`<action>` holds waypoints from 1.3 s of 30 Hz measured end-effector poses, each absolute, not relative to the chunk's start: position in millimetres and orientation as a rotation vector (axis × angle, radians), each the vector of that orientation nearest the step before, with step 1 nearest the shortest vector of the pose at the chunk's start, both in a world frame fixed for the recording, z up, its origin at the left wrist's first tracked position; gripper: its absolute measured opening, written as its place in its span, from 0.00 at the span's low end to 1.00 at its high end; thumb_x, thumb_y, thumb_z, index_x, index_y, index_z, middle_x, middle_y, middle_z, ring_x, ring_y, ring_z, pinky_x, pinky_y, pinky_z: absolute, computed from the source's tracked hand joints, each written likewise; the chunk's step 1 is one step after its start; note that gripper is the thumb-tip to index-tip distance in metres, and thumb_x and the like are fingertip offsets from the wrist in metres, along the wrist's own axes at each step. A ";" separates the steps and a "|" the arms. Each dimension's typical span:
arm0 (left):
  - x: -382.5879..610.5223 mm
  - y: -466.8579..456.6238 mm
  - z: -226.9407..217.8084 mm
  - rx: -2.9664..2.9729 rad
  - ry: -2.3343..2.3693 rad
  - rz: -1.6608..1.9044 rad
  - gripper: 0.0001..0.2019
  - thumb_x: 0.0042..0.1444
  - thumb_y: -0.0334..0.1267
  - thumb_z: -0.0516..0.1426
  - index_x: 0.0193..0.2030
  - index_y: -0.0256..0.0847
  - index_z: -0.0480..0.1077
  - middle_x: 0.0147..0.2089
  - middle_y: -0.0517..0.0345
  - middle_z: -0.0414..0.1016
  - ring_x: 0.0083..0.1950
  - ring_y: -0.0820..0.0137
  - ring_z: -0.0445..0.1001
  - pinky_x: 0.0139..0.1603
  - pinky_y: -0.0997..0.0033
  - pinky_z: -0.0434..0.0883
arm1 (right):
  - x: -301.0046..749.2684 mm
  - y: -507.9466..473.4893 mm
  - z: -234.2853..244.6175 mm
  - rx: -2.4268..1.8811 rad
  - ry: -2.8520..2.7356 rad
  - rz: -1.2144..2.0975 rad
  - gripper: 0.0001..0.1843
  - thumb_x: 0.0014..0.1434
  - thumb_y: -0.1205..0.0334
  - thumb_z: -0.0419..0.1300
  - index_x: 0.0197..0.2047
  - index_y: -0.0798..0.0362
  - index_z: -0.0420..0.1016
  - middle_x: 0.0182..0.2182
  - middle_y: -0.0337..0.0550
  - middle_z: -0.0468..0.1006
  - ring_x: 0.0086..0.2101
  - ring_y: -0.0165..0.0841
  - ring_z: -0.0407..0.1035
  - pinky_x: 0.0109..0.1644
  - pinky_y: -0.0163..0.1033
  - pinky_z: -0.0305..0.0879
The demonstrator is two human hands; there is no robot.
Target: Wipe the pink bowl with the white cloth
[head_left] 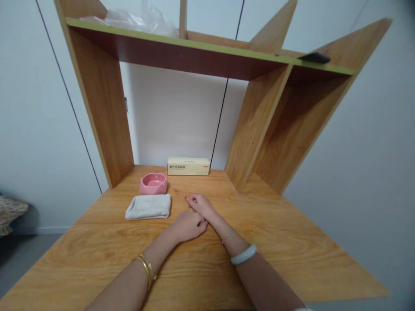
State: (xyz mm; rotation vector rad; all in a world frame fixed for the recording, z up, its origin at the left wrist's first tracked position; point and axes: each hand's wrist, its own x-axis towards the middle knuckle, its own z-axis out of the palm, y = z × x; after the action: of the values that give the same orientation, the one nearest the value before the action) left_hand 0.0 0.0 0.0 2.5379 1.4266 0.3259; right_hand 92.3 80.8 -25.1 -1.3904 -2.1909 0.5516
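Both my hands rest on the wooden desk (275, 242), crossed near its middle. My right hand (198, 202) lies furthest forward with its fingers curled in, nothing showing in them. My left hand (189, 225) rests against the right wrist, fingers curled under. A folded grey cloth (149, 206) lies just left of the hands. Behind it stands a pink ashtray (153, 183). A cream cardboard box (188, 166) with printed text sits against the back wall. A gold bangle circles my left wrist, a pale jade bangle and a thin chain my right.
A wooden shelf unit (106, 125) rises from the desk, with uprights left and right and a green-edged top shelf. Crumpled clear plastic (142, 19) lies on the top shelf at left, a dark flat object (314, 57) at right. White wall panels stand behind.
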 end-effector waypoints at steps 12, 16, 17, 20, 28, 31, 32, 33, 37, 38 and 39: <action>2.2 -0.2 -1.4 2.486 1.337 0.505 0.11 0.53 0.32 0.49 0.39 0.35 0.71 0.43 0.47 0.76 0.40 0.65 0.72 0.39 0.71 0.65 | 44.7 81.8 13.1 -1.299 -2.491 0.775 0.22 0.54 0.51 0.56 0.14 0.54 0.66 0.09 0.31 0.55 0.16 0.24 0.52 0.20 0.31 0.46; 1.3 0.4 -5.4 2.477 1.357 0.503 0.11 0.53 0.35 0.49 0.36 0.35 0.72 0.39 0.47 0.76 0.36 0.66 0.72 0.35 0.72 0.64 | 36.0 81.8 30.7 -1.381 -2.626 0.836 0.16 0.51 0.61 0.58 0.15 0.55 0.65 0.12 0.33 0.61 0.18 0.24 0.56 0.20 0.29 0.49; 1.4 0.2 -5.4 2.471 1.365 0.477 0.12 0.54 0.36 0.48 0.32 0.35 0.72 0.35 0.48 0.76 0.31 0.68 0.70 0.32 0.72 0.63 | 40.7 83.0 35.6 -1.437 -2.643 0.807 0.15 0.50 0.62 0.58 0.16 0.56 0.66 0.13 0.33 0.64 0.19 0.24 0.57 0.20 0.29 0.50; 3.5 -0.9 -3.0 2.463 1.296 0.556 0.17 0.56 0.39 0.47 0.21 0.37 0.68 0.23 0.56 0.71 0.21 0.74 0.61 0.26 0.73 0.57 | 71.2 89.6 52.5 -1.662 -2.634 0.609 0.11 0.49 0.63 0.58 0.18 0.57 0.69 0.16 0.35 0.66 0.20 0.25 0.59 0.20 0.29 0.50; -13.3 17.6 19.3 1.791 1.360 1.582 0.19 0.55 0.44 0.45 0.15 0.41 0.50 0.17 0.66 0.50 0.21 0.77 0.54 0.24 0.76 0.53 | 154.3 105.6 79.9 -1.967 -2.287 0.148 0.10 0.51 0.62 0.56 0.36 0.58 0.74 0.36 0.53 0.75 0.36 0.37 0.68 0.31 0.34 0.57; -49.3 31.6 32.0 1.536 1.592 1.776 0.16 0.56 0.44 0.43 0.20 0.41 0.58 0.21 0.62 0.60 0.28 0.72 0.63 0.32 0.73 0.62 | 145.9 97.9 61.9 -1.685 -2.323 0.218 0.15 0.50 0.54 0.59 0.38 0.55 0.73 0.37 0.48 0.75 0.36 0.34 0.68 0.33 0.33 0.58; -64.0 35.3 34.5 1.463 1.708 1.820 0.15 0.56 0.44 0.43 0.24 0.41 0.62 0.26 0.59 0.64 0.32 0.69 0.66 0.38 0.71 0.64 | 140.8 95.1 53.1 -1.586 -2.367 0.270 0.17 0.47 0.52 0.61 0.38 0.55 0.73 0.36 0.47 0.75 0.35 0.33 0.68 0.34 0.33 0.57; -79.0 38.4 35.6 1.410 1.833 1.805 0.14 0.55 0.45 0.44 0.30 0.40 0.64 0.33 0.56 0.67 0.38 0.67 0.67 0.43 0.68 0.65 | 135.9 92.9 44.0 -1.516 -2.402 0.304 0.19 0.44 0.52 0.64 0.37 0.55 0.73 0.36 0.46 0.75 0.35 0.33 0.67 0.34 0.33 0.57; -131.3 47.2 23.9 1.097 2.208 1.562 0.25 0.50 0.49 0.50 0.51 0.35 0.60 0.56 0.39 0.58 0.53 0.53 0.66 0.54 0.53 0.61 | 127.4 93.5 12.4 -1.476 -2.298 0.395 0.15 0.42 0.55 0.65 0.32 0.56 0.72 0.31 0.43 0.74 0.32 0.31 0.65 0.32 0.32 0.55; -140.6 49.7 18.3 1.042 2.207 1.520 0.28 0.48 0.50 0.51 0.52 0.32 0.59 0.58 0.33 0.55 0.55 0.49 0.64 0.54 0.49 0.60 | 128.1 95.5 6.9 -1.476 -2.231 0.443 0.12 0.44 0.57 0.63 0.30 0.56 0.72 0.28 0.41 0.73 0.30 0.30 0.65 0.31 0.31 0.54; -148.1 52.6 12.5 1.030 2.177 1.511 0.29 0.47 0.50 0.53 0.51 0.31 0.60 0.58 0.29 0.53 0.56 0.45 0.63 0.55 0.46 0.59 | 129.3 97.6 2.2 -1.470 -2.156 0.494 0.11 0.46 0.57 0.61 0.28 0.57 0.71 0.25 0.39 0.71 0.27 0.29 0.64 0.29 0.31 0.53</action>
State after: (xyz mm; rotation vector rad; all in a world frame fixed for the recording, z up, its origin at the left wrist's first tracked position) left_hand -148.1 52.6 12.5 1.0301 2.1767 1.5106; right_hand 129.3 97.6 2.2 -1.4698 -2.1565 0.4942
